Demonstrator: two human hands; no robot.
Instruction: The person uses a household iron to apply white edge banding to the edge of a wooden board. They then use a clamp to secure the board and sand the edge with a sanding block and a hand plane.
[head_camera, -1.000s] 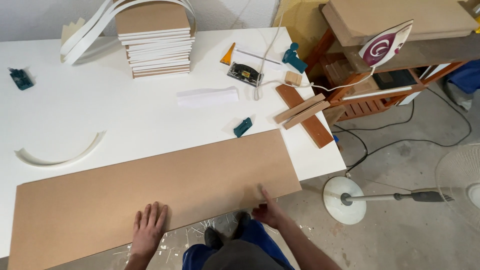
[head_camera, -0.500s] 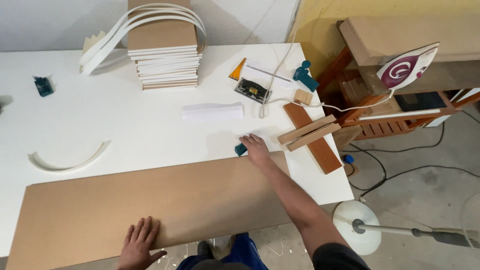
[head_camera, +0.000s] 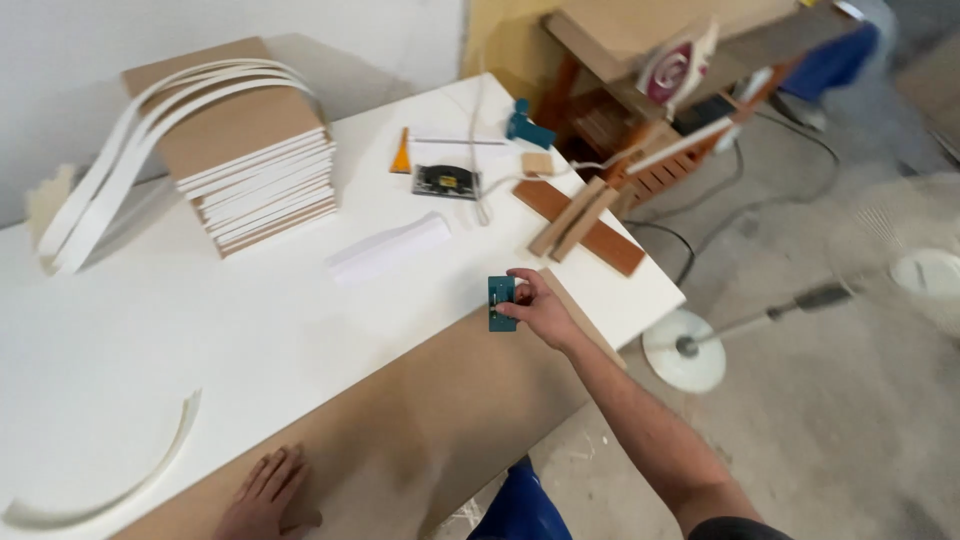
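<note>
Trimmer: small teal tool (head_camera: 501, 302) at the brown board's (head_camera: 400, 430) far right corner.
Right hand (head_camera: 541, 308): fingers pinching the trimmer; seat it squarely on the edge.
Left hand (head_camera: 268, 495): spread flat at 7 o'clock, steadying the board.
Wood strips (head_camera: 580, 215): 1 o'clock, well apart.

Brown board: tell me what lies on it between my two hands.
Head view: nothing; the board is bare from left hand to right hand, which holds a teal tool.

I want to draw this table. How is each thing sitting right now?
Small teal block tool: held by right hand, at the board's far edge.
Long brown fibreboard panel: flat on white table, left hand pressing it.
Stack of white-edged boards: piled, untouched.
Curved white strip: lying loose.
</note>
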